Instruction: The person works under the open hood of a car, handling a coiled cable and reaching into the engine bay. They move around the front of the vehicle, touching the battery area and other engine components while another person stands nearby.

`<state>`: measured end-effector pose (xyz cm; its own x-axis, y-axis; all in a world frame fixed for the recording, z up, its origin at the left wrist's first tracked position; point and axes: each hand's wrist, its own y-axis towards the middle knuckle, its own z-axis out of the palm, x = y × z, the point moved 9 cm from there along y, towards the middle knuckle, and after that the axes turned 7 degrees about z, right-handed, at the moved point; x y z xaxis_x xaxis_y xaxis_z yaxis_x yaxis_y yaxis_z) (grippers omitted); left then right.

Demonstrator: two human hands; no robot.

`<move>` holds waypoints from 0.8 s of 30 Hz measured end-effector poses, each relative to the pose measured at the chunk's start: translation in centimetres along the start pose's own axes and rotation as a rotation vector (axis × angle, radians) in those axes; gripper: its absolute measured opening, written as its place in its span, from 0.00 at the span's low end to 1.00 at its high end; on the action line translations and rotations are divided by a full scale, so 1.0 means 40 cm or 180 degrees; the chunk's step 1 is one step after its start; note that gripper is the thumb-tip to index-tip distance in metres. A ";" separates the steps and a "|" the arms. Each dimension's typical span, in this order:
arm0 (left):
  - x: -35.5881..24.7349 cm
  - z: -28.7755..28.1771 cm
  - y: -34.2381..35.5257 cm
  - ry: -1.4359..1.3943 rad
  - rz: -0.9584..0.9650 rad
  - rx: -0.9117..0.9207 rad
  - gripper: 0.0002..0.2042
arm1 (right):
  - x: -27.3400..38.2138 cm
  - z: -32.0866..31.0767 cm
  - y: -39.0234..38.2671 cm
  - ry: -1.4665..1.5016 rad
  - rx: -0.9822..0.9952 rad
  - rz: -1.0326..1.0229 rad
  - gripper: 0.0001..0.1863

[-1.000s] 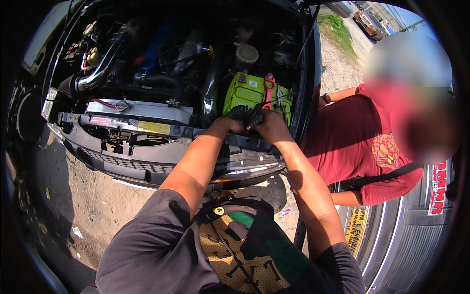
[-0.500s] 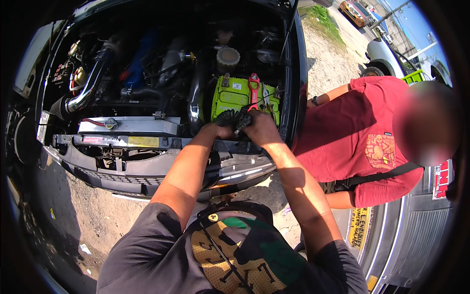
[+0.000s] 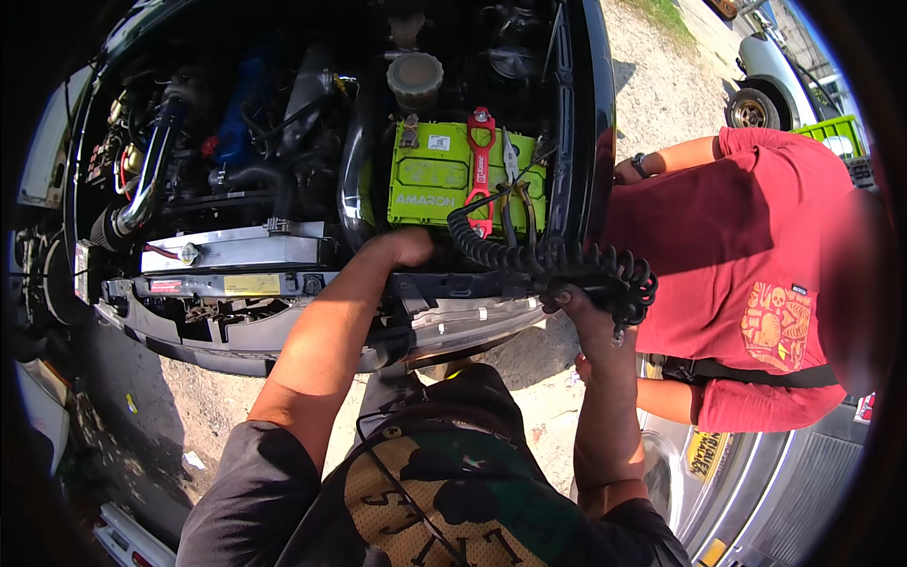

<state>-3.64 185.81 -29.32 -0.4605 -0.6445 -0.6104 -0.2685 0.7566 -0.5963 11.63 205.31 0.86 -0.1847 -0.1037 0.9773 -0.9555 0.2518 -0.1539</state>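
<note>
Along the front right of the engine bay point(image 3: 597, 113), coiled cord point(image 3: 600, 281): one black cord is strung across the battery front and bunched at its right end, probably to stop the loops from spilling; the overlapping loops cannot be counted reliably.
Right hand point(image 3: 590, 321): closed around the bunched end, by which the weight of the loops is apparently borne.
Left hand point(image 3: 413, 248): placed at the battery's front edge, seemingly as a steady; its fingers are largely hidden, so whether anything is pinched cannot be told.
Battery point(image 3: 425, 175): one, green, seated upright.
Red bracket point(image 3: 479, 170): one, laid front to rear over the battery, presumably as a restraint.
Pliers point(image 3: 513, 177): one pair, laid beside the bracket with handles toward the front, likely for ready reach.
Pale round cap point(image 3: 415, 77): one, located behind the battery.
Radiator point(image 3: 241, 252): one, silver, mounted left of the battery; one radiator cap point(image 3: 189, 253) is fitted.
Crossmember labels: two, one reddish point(image 3: 165, 286), one yellow point(image 3: 251, 284).
Co-worker point(image 3: 699, 217): one, red-shirted, positioned beside the right fender; one wristwatch point(image 3: 640, 165) is worn.
Green crate point(image 3: 831, 137): one, seen beyond the co-worker.
</note>
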 end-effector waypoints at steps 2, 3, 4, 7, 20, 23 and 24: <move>-0.001 0.003 -0.012 -0.0060 0.0016 0.0123 0.17 | -0.062 -0.021 -0.042 0.0427 0.0299 -0.0036 0.19; -0.003 0.003 -0.021 -0.0207 -0.0017 0.0128 0.17 | -0.119 -0.029 -0.066 0.0525 0.0270 0.0307 0.20; -0.005 0.002 -0.030 -0.0393 -0.0068 0.0115 0.17 | -0.168 -0.035 -0.091 0.0613 0.0255 0.0578 0.20; -0.015 -0.003 -0.060 -0.1278 -0.0273 -0.0043 0.17 | -0.221 -0.023 -0.129 0.0431 0.0585 0.0307 0.22; -0.085 -0.043 -0.108 -0.1946 -0.0220 -0.0132 0.22 | -0.260 0.015 -0.110 0.1571 0.1299 0.0245 0.18; -0.091 -0.047 -0.116 -0.1866 -0.0250 -0.0022 0.24 | -0.293 0.014 -0.118 0.1614 0.1194 0.0619 0.18; -0.088 -0.046 -0.118 -0.1929 -0.0330 0.0013 0.24 | -0.303 0.012 -0.119 0.1518 0.1151 0.0667 0.19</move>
<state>-2.31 184.71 -23.42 0.1311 -0.6639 -0.7362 -0.2824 0.6868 -0.6697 18.30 204.89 -10.34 -0.3332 0.3737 0.8656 -0.9428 -0.1294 -0.3071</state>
